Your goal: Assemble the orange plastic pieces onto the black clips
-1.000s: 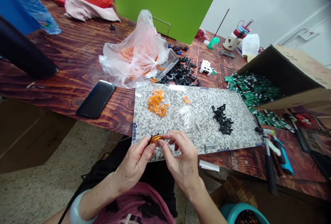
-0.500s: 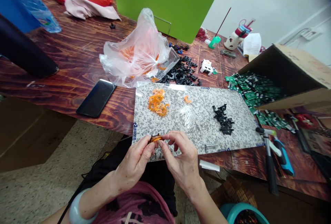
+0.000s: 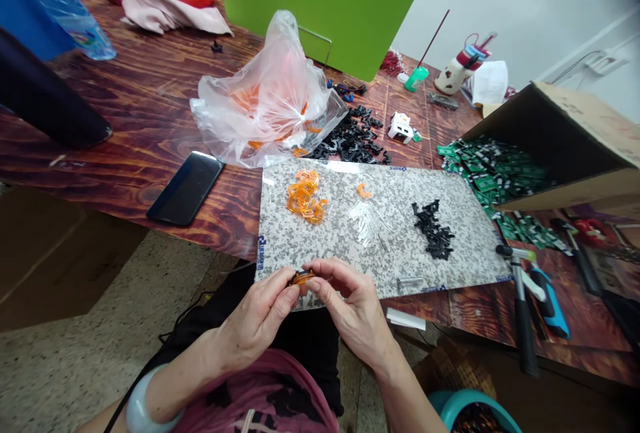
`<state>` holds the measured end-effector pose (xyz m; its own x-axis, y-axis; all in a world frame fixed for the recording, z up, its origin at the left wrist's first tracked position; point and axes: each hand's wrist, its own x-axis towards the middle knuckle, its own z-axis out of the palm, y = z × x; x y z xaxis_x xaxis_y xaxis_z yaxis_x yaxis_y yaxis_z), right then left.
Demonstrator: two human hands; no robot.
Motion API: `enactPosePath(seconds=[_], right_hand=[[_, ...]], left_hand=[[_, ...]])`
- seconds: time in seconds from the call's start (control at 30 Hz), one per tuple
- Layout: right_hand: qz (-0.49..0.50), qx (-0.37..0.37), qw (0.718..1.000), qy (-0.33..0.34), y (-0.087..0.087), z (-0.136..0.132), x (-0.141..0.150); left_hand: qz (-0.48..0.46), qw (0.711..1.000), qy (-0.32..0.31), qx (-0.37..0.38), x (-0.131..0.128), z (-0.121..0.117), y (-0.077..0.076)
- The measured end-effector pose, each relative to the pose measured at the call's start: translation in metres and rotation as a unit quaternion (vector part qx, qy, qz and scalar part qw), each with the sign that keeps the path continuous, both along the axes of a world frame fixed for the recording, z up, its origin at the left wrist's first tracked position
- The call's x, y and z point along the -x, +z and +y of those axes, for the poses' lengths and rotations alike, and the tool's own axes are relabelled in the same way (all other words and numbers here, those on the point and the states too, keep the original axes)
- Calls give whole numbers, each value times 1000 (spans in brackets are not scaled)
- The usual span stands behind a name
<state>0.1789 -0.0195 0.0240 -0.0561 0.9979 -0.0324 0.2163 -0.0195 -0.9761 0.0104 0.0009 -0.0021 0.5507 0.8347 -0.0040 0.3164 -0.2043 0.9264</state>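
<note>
Between my two hands is a small curved part, orange and black plastic [image 3: 302, 278], held just over the near edge of the speckled board [image 3: 345, 266]. My left hand [image 3: 260, 310] pinches its left end between thumb and fingers. The thumb and forefinger of my right hand [image 3: 353, 300] close on its right end. Farther up the board lie a pile of clear orange curved pieces [image 3: 306, 198], a fan of thin clear strips [image 3: 366, 223], one orange piece [image 3: 363, 190] and a heap of black plastic pieces [image 3: 433, 230].
A phone [image 3: 186, 188] lies left of the board. Behind it sit a plastic bag [image 3: 273, 100] and more black pieces [image 3: 353, 136]. To the right are a cardboard box [image 3: 590, 120] spilling green circuit boards [image 3: 487, 176], and a hammer [image 3: 523, 313]. A teal bucket [image 3: 450, 406] stands below the table.
Both hands have stayed near the board's edge with the part. My right hand's fingers have shifted, its forefinger now reaching over the top of the part, which sits slightly lower.
</note>
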Motion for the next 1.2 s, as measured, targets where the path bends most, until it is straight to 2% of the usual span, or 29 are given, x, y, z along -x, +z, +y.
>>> enactPosePath(seconds=[0.4,0.67,0.97,1.2], right_hand=[[38,21,999,-11,3,-5,6],[23,20,999,-14,3,-7,5],[-58,-68,996,-6,4,-9,6],[-16,-97,995,18,-2,-7,-1]], left_hand=[[-20,998,-1,-58,1,0,-4],[-32,997,-29,-63,3,1,-2],[-50,995,-37,-84,4,-1,-3],[-29,992,-46,-117,2,3,-5]])
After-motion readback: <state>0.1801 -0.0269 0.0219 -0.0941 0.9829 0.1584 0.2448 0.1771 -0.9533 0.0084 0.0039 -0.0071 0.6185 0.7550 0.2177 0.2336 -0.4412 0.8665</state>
